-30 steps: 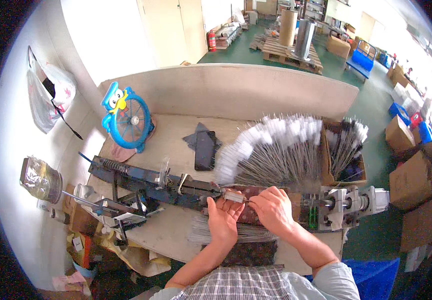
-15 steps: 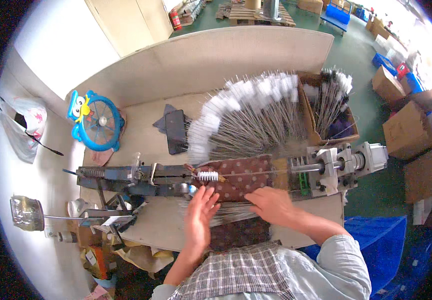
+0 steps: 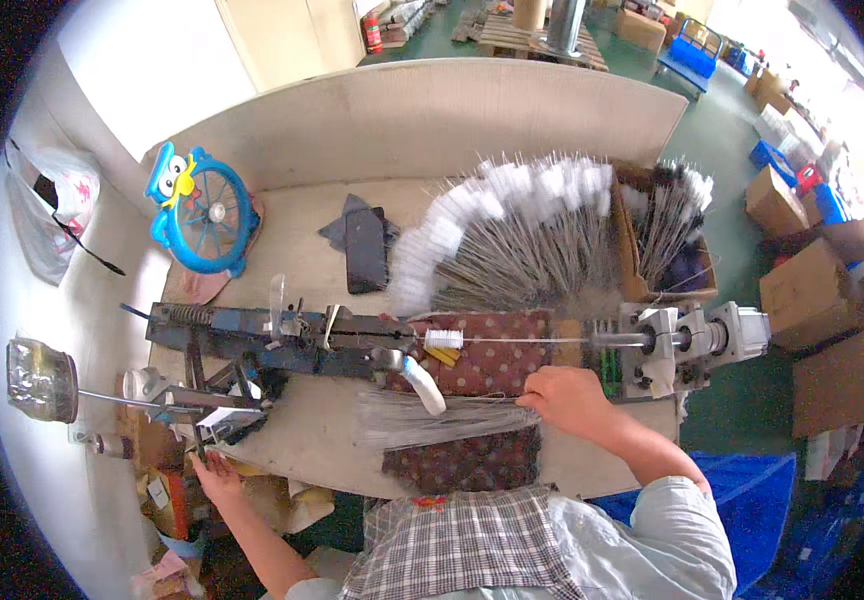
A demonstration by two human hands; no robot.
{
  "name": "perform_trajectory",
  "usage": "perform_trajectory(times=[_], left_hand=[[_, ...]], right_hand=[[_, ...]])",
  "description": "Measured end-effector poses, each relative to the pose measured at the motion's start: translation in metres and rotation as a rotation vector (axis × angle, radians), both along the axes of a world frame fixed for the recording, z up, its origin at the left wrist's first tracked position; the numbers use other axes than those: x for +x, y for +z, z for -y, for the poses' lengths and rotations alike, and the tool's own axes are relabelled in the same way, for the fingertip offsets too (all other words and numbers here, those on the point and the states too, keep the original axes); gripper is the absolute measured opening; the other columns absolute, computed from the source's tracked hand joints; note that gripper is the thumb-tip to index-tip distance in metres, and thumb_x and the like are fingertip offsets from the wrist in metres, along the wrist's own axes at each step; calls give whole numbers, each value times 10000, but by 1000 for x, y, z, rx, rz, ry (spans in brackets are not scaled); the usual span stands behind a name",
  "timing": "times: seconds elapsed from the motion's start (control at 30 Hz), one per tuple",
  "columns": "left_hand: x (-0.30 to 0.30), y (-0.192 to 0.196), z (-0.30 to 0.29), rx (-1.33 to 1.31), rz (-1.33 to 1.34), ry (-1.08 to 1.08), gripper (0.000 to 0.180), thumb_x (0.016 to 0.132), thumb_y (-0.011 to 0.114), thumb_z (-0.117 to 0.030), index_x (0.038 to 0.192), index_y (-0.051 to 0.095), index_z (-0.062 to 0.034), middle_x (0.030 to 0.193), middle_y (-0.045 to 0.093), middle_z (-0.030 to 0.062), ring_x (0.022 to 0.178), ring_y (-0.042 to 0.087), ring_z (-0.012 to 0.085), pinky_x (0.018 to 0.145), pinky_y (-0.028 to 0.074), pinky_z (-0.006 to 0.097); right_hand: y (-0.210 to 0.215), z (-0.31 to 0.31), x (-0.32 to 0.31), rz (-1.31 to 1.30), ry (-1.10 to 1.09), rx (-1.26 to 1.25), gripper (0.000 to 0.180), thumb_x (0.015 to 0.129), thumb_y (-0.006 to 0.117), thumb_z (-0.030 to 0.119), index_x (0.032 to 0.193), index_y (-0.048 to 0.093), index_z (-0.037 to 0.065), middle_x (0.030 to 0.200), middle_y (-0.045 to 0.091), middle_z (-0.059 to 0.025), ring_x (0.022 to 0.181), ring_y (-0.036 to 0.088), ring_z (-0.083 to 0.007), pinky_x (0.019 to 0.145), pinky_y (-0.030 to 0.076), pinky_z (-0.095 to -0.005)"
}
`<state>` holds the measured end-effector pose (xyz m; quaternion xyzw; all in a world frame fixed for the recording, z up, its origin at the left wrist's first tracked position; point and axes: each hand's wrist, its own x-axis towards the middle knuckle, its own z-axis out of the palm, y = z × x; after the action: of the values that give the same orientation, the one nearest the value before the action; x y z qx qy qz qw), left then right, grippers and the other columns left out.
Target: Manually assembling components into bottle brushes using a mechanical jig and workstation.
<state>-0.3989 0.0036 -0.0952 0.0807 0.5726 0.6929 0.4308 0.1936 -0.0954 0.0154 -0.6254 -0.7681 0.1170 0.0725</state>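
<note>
My left hand (image 3: pixel 218 480) reaches low at the left, palm partly up and fingers apart, beside the lower end of a dark lever (image 3: pixel 201 440); contact is hard to tell. My right hand (image 3: pixel 560 396) pinches a thin wire (image 3: pixel 487 400) running left over a bundle of loose wires (image 3: pixel 432 420). Beyond it, a small white-bristled brush (image 3: pixel 443 340) sits in line with a thin rod between a dark clamping fixture (image 3: pixel 352 345) and a motor-driven spindle (image 3: pixel 657 338). A white curved handle (image 3: pixel 424 388) sticks out from the fixture toward me.
A fan of finished white brushes (image 3: pixel 522 230) lies behind the spindle line, next to a cardboard box (image 3: pixel 632 265) of more brushes. A phone (image 3: pixel 366 250) and a blue toy-shaped fan (image 3: pixel 207 215) stand farther left. Dotted brown cloth (image 3: pixel 502 365) covers the bench middle.
My left hand has swung from the bench middle down to the far left, uncovering the white handle. My right hand stays near the wires, now with one pinched. The view has shifted slightly.
</note>
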Motion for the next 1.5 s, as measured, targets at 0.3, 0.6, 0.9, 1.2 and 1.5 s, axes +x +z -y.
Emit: perform_trajectory(times=[0.3, 0.6, 0.9, 1.2, 1.5], left_hand=[[154, 17, 16, -2, 144, -12, 217, 890, 517, -260, 1012, 572, -90, 917, 618, 45, 789, 597, 173, 700, 503, 292], [346, 69, 28, 68, 255, -752, 336, 849, 579, -207, 1125, 497, -34, 1060, 544, 114, 935, 554, 187, 824, 452, 354], [351, 193, -3, -99, 1373, -907, 338, 911, 490, -367, 900, 558, -37, 580, 384, -43, 485, 398, 76, 511, 416, 242], [383, 154, 34, 161, 45, -1573, 231, 903, 516, -225, 965, 572, -9, 773, 582, 66, 606, 559, 158, 592, 479, 309], [516, 108, -7, 749, -1393, -1554, 177, 818, 573, -186, 960, 585, -81, 885, 602, 111, 761, 616, 297, 631, 503, 383]], right_hand=[[5, 6, 14, -4, -84, -23, 173, 827, 535, 267, 775, 622, 127, 778, 616, -39, 782, 609, -240, 618, 507, -376], [-7, 11, 20, -150, -156, 57, 134, 818, 537, 233, 794, 604, 118, 786, 609, -72, 748, 612, -269, 611, 503, -408], [-6, 12, 22, -18, -26, -15, 148, 752, 540, 89, 896, 510, 69, 819, 550, -110, 746, 607, -298, 590, 508, -396], [4, -5, -10, -12, 13, -57, 225, 724, 549, 51, 945, 505, 51, 824, 543, -113, 746, 609, -300, 606, 513, -411], [-3, 4, -13, -22, -103, -255, 189, 725, 526, 68, 882, 600, -6, 841, 606, -187, 803, 615, -347, 623, 507, -432]])
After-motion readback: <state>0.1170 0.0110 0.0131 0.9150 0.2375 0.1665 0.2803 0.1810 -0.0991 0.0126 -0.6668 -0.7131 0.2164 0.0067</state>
